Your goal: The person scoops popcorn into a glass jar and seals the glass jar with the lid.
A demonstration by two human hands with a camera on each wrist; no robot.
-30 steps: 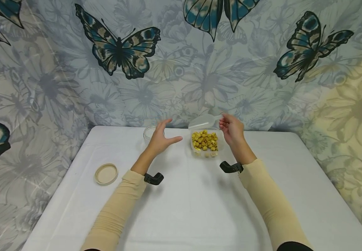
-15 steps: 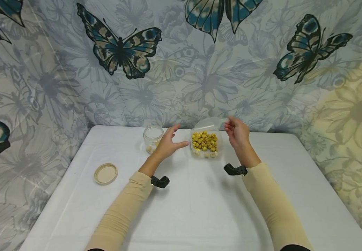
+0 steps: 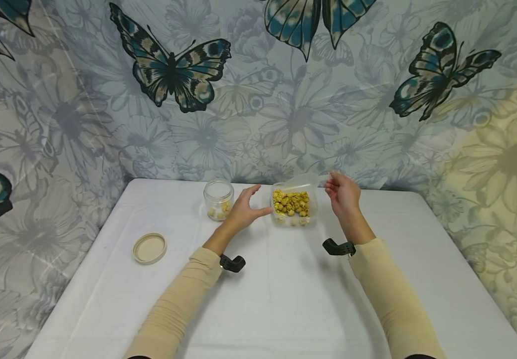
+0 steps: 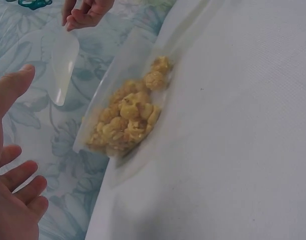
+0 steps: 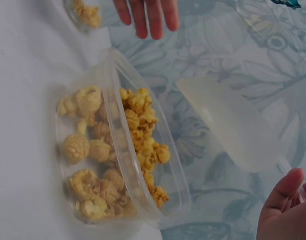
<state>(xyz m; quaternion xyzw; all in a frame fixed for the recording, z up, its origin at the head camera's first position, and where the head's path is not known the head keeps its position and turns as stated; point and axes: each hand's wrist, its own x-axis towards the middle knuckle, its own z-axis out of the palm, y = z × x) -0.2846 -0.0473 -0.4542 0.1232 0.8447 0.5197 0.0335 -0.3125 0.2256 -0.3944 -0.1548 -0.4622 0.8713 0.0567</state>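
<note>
One translucent scoop (image 5: 233, 125) was pinched by its handle (image 5: 284, 165) in your right grip (image 3: 347, 197), pointing leftward over the far side of the clear container (image 3: 313, 205). That container, holding yellow popcorn (image 3: 290, 202), sat on the tabletop (image 3: 276, 294) between your two grips. Your left grip (image 3: 242, 210) was released, thumb spread from the fingers and directed at the container's left rim, just beside it; to its left stood the glass jar (image 3: 218, 197) with a few pieces inside. From the head view the pale scoop blended into the container, so contact was hard to judge, though both wrist views suggested a gap. Compared with a second earlier, you had brought your left grip rightward, uncovering the jar, and your right grip outward and lower with the scoop. The round lid (image 3: 149, 248) lay where it had been, nearer you on the left.
</note>
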